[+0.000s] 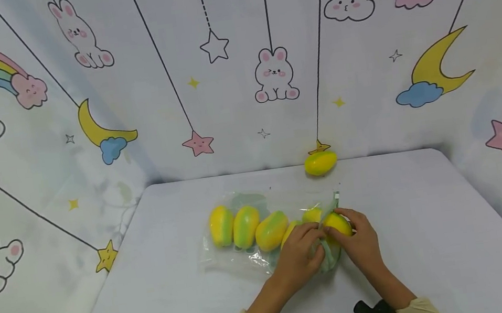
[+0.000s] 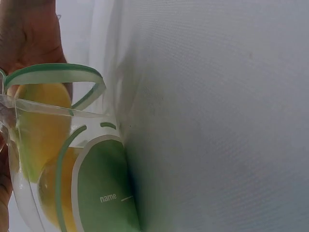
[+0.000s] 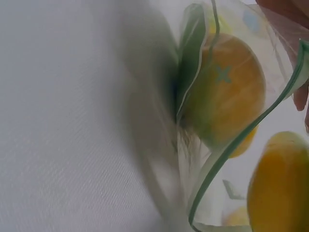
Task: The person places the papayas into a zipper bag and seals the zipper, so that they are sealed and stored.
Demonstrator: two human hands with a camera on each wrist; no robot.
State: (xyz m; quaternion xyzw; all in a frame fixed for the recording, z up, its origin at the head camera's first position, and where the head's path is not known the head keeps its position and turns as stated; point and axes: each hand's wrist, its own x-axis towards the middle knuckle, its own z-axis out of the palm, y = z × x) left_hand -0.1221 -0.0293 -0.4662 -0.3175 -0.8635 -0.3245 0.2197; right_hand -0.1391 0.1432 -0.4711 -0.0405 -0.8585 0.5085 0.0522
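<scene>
A clear zip bag (image 1: 209, 254) with a green-edged mouth lies on the table, with several yellow-green mangoes (image 1: 246, 227) lined up inside. My left hand (image 1: 296, 257) pinches the bag at its mouth on the right end. With thumb and fingers my right hand (image 1: 362, 243) holds a mango (image 1: 340, 225) at that mouth. In the left wrist view the green-edged rim (image 2: 58, 72) stands apart, with a mango (image 2: 46, 128) at the opening. A green label (image 2: 104, 183) on the bag reads "name". The right wrist view has another mango (image 3: 231, 87) behind the clear plastic.
One more mango (image 1: 320, 163) sits alone at the table's back edge, by the wall. A white table (image 1: 156, 306) spreads out around the bag. Patterned cloth walls (image 1: 234, 100) rise behind it and at both sides.
</scene>
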